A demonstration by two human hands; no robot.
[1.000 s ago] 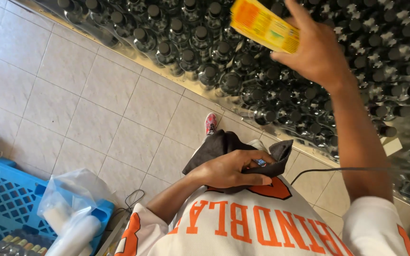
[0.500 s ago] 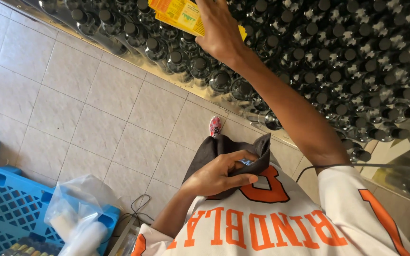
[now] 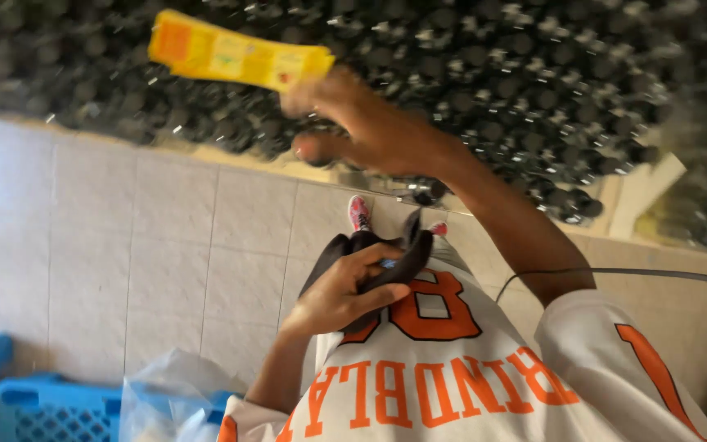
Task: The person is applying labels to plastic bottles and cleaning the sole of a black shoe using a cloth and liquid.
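A yellow packet (image 3: 235,57) is held up above rows of dark bottles (image 3: 533,90), gripped by the right hand (image 3: 370,127). The left hand (image 3: 341,290) clutches a dark cloth pouch (image 3: 394,262) against the white shirt (image 3: 468,385).

Pale square floor tiles (image 3: 165,254) with thin grey joints fill the middle of the view, lit evenly by soft daylight. Along their far edge runs a dense mass of dark glass bottles (image 3: 533,90), caps glinting. At the tiles' near left corner stands a blue plastic crate (image 3: 34,405), with a clear plastic bag (image 3: 169,393) beside it.
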